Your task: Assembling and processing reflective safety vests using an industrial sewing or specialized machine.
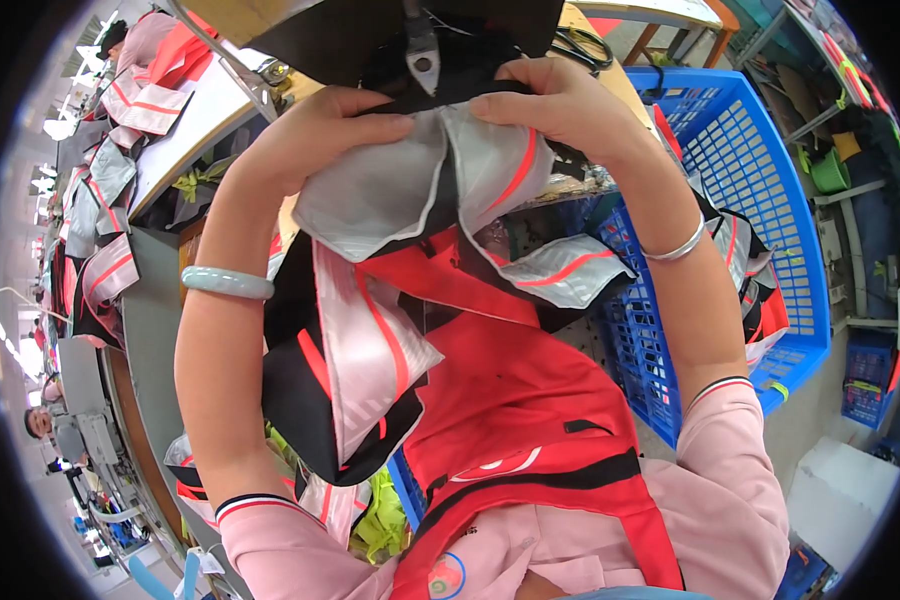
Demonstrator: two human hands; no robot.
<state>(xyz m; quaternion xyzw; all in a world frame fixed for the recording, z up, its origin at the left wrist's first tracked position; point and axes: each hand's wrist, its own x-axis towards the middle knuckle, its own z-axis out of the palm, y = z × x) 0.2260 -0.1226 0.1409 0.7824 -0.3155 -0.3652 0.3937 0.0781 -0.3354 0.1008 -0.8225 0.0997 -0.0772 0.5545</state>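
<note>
Both my hands are closed on a grey-and-black fabric piece (370,195) with a bright red-orange stripe, held at the edge of a work surface. My left hand (345,118) pinches its upper left edge, thumb pointing inward on top. On the upper right edge, my right hand (535,95) grips with the thumb over the grey cloth and the fingers behind. Between the hands hangs a metal machine part (423,65) with a pointed, holed end, just above the cloth edge. More of the striped cloth (370,350) drapes down over my red apron (520,375).
At the right stands a blue plastic basket (770,180) with similar striped pieces (750,260) in and over it. Black-handled scissors (582,48) lie on the table at the back. On the left, striped cloth pieces (100,190) are heaped by a white table, where a person in pink works.
</note>
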